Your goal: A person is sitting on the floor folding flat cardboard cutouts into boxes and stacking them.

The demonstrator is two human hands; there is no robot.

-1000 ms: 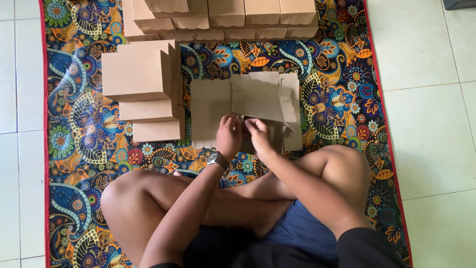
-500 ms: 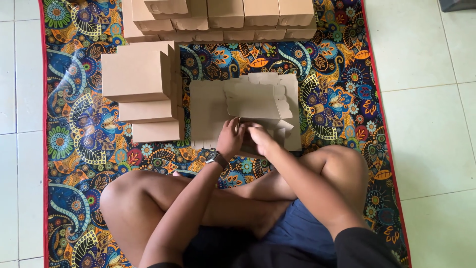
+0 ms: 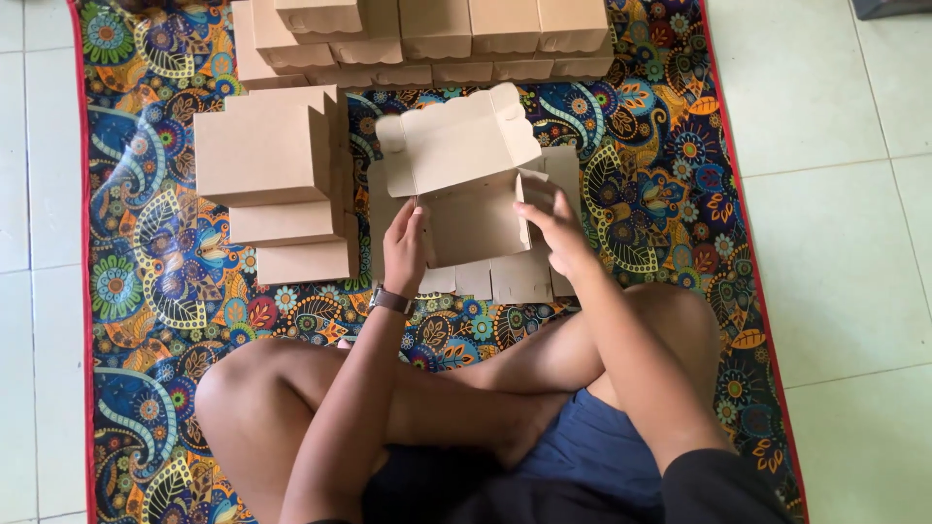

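I sit cross-legged on a patterned mat [image 3: 165,320]. A half-folded brown cardboard box [image 3: 466,184] is raised in front of me, its scalloped lid flap standing up toward the far side. My left hand [image 3: 405,247], with a watch on the wrist, grips the box's left wall. My right hand [image 3: 555,228] holds the right side flap. Under the box lies a pile of flat box blanks [image 3: 515,277].
A stepped stack of folded brown boxes [image 3: 267,165] stands to the left of the blanks. A row of more finished boxes [image 3: 437,34] lines the mat's far edge. White floor tiles [image 3: 835,194] surround the mat on both sides.
The blank that lay flat under my fingers has been lifted off the pile and folded up into a box shape, and my hands have moved apart to its two sides.
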